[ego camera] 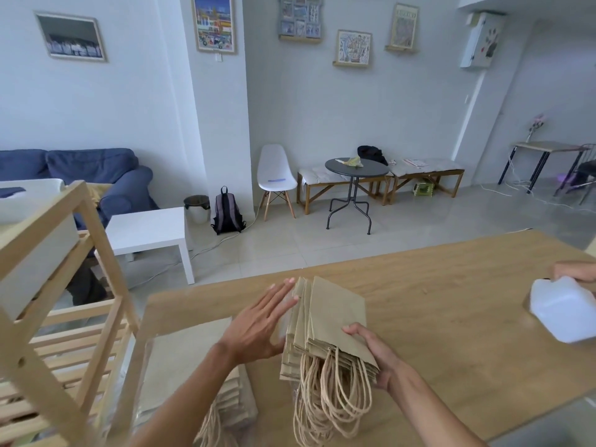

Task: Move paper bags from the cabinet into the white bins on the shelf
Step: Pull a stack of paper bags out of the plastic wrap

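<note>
A stack of flat brown paper bags (332,317) with twine handles stands on edge on the wooden tabletop (451,285). My right hand (374,353) grips the stack's near right corner. My left hand (258,324) is flat with fingers spread, pressing against the stack's left side. More paper bags (193,359) lie lower left, partly under clear plastic, beside my left forearm. A white bin (35,240) sits on the upper level of the wooden shelf (96,253) at the left.
Another person's hand (575,272) holds a white plastic jug (564,311) at the table's right edge. Beyond the table are a white side table (148,230), a blue sofa (96,175), a backpack, a white chair and a round dark table.
</note>
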A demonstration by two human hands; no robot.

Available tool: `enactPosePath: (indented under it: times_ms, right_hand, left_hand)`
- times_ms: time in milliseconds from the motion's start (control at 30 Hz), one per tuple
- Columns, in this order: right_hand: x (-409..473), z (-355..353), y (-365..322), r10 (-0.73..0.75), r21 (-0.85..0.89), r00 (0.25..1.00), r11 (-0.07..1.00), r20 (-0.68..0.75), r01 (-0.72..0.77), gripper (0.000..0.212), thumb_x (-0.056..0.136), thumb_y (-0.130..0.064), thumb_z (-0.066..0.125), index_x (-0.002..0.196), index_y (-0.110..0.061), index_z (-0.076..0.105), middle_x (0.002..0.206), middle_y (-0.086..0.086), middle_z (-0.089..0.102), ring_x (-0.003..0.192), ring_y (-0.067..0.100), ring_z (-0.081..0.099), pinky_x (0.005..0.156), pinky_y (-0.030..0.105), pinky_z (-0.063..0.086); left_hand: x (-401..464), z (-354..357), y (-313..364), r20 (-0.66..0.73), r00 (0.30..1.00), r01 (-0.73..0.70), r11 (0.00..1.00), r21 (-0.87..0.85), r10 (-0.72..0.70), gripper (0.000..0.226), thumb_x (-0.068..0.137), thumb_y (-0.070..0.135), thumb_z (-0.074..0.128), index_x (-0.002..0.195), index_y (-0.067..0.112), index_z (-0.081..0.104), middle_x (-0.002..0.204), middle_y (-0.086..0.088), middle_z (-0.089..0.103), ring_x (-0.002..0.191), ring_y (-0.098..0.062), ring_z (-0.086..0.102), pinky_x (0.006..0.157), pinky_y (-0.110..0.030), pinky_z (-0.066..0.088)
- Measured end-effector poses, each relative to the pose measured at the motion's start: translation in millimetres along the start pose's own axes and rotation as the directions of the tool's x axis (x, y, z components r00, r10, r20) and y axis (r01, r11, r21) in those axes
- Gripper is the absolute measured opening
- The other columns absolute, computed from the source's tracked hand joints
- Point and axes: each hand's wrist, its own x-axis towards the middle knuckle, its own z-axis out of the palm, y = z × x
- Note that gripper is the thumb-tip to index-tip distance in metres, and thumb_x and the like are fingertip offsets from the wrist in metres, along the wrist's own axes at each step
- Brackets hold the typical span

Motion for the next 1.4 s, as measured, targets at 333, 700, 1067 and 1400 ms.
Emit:
enactPosePath:
  times_ms: [333, 700, 1067, 1400]
  right_hand:
    - [-26.3, 18.5, -14.6, -0.025, -0.016, 0.994, 1.000, 0.105, 0.026, 0.045, 0.088, -0.031, 0.060, 0.111, 0.006, 0.069, 0.088, 0.024, 0.071, 0.066, 0.031, 0.069, 0.062, 0.036, 0.060]
    - [-70.0, 38.3, -26.1, 0.012, 0.079, 0.937, 0.996, 0.349, -0.043, 0.053, 0.094, -0.039, 0.062, 0.124, 0.005, 0.061, 0.116, 0.026, 0.067, 0.107, 0.038, 0.066, 0.104, 0.052, 0.049]
    - [-86.0, -17.5, 17.7, 0.148, -0.374, 0.865, 0.926, 0.480, 0.049, 0.127, 0.052, -0.099, 0.040, 0.149, -0.018, 0.038, 0.142, 0.023, 0.056, 0.107, 0.036, 0.070, 0.090, 0.035, 0.058]
    - [-80.7, -30.7, 59.3, -0.240, -0.772, 0.950, 0.558, 0.201, 0.305, 0.102, 0.055, -0.051, 0.095, 0.136, -0.028, 0.038, 0.117, -0.003, 0.066, 0.104, 0.016, 0.067, 0.080, 0.033, 0.057]
  left_hand:
    - [8.2, -19.2, 34.5, -0.041, 0.999, 0.002, 0.985, -0.170, -0.009, 0.090, 0.067, 0.004, 0.077, 0.143, 0.009, 0.029, 0.151, -0.011, 0.042, 0.147, -0.017, 0.024, 0.115, -0.037, 0.036]
    - [-13.7, -69.4, 108.8, 0.149, 0.908, 0.407, 0.743, -0.531, -0.391, 0.078, 0.076, 0.039, 0.081, 0.141, 0.024, 0.041, 0.126, 0.024, 0.056, 0.106, 0.022, 0.048, 0.095, 0.013, 0.016]
    - [-33.9, -66.9, 154.6, 0.406, 0.680, 0.599, 0.143, -0.788, -0.610, 0.059, 0.070, 0.013, 0.089, 0.120, 0.013, 0.058, 0.110, -0.008, 0.072, 0.100, -0.025, 0.070, 0.083, -0.038, 0.059]
    - [-54.5, -34.6, 205.8, 0.329, 0.606, 0.565, 0.101, -0.819, -0.724, 0.071, 0.072, 0.012, 0.088, 0.131, 0.018, 0.048, 0.119, -0.008, 0.067, 0.113, -0.026, 0.064, 0.093, -0.040, 0.055]
